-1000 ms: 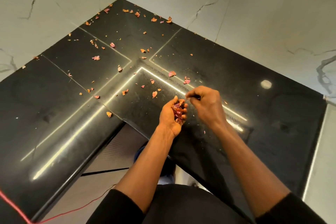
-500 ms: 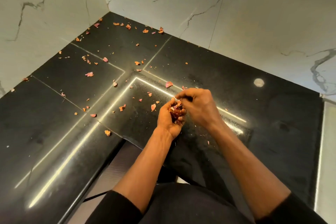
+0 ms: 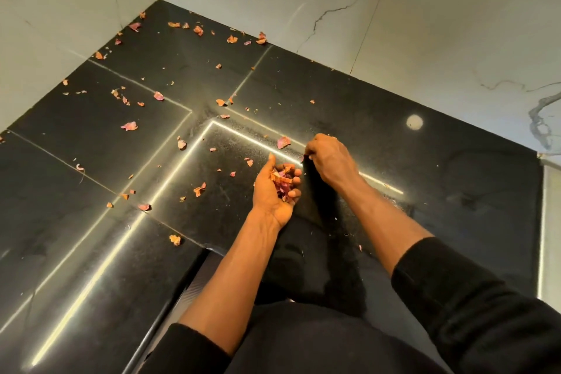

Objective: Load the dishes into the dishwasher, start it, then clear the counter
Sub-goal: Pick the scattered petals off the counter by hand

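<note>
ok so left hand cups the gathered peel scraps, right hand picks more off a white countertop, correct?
No: the countertop is black, per the head view. The rest holds: left hand cups the peel scraps, right hand picks more.

- the right hand (image 3: 331,161) left the left hand (image 3: 270,194); half a second before, its fingers were over the heap of peels (image 3: 283,181), and now the two hands were apart.
- it went down to the counter (image 3: 425,191), fingers curled and pointing down, just beside a loose pink peel (image 3: 283,142).
- the left hand turned its palm more upward, so more of the heap showed inside its curled fingers.
- the head camera tilted, and the wall socket at the top edge went out of sight.
</note>
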